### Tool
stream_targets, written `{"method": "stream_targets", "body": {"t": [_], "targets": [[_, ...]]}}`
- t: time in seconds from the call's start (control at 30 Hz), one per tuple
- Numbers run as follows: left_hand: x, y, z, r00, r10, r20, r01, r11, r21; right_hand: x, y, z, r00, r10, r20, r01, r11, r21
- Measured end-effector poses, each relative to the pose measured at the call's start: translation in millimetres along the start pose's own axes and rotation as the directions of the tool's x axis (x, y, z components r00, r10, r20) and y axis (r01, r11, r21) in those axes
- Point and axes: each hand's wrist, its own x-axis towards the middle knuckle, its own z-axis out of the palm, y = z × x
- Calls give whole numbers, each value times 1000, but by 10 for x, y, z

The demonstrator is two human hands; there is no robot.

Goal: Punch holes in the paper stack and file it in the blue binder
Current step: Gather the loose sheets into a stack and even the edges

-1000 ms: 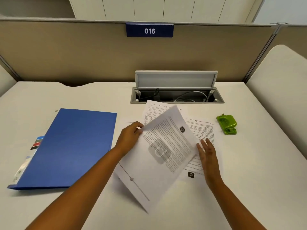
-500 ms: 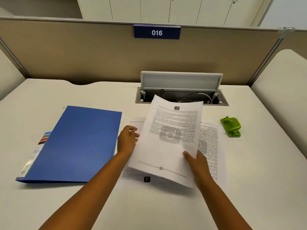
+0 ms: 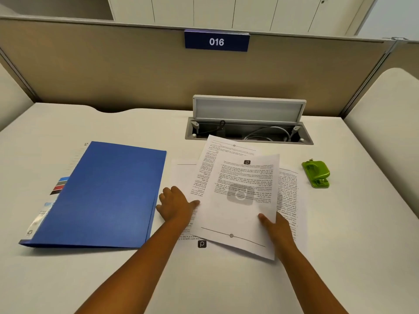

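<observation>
gathering loose sheets (image 3: 240,200), right hand (image 3: 275,227) pinching top sheet, left hand (image 3: 175,206) flat; next square stack, grab green punch (image 3: 316,174)

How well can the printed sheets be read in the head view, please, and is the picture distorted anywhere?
In the head view, the text on the top sheet is too soft to read, though the 016 sign is legible; the wide lens bows the partition's top edge; lighting is even, with only a faint shadow under the blue binder; no glare.
</observation>
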Motion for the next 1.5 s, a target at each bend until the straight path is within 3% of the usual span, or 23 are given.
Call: {"method": "stream_targets", "body": {"t": [0.1,0.83,1.0,1.17,1.33,1.5], "targets": [[-10,61,32,1000,-20,-1,20,998,52,-17,-8,10,1000,-3,-5,3,1000,-15],[119,79,-32,969,-144,200,185,962,-202,12,32,-24,999,-51,10,51,996,-72],[152,55,-100,956,-21,292,149,894,-422,21,19,-36,999,-29,28,31,999,-37],[36,-58,-219,955,-14,296,203,759,-619,45,-6,-97,997,-35,69,32,998,45],[-100,-324,-133,928,-15,372,262,736,-625,40,-50,-33,995,-50,81,41,993,114],[-334,-491,-126,868,-37,495,370,712,-597,-28,-96,146,987,-131,87,136,990,-44]]}}
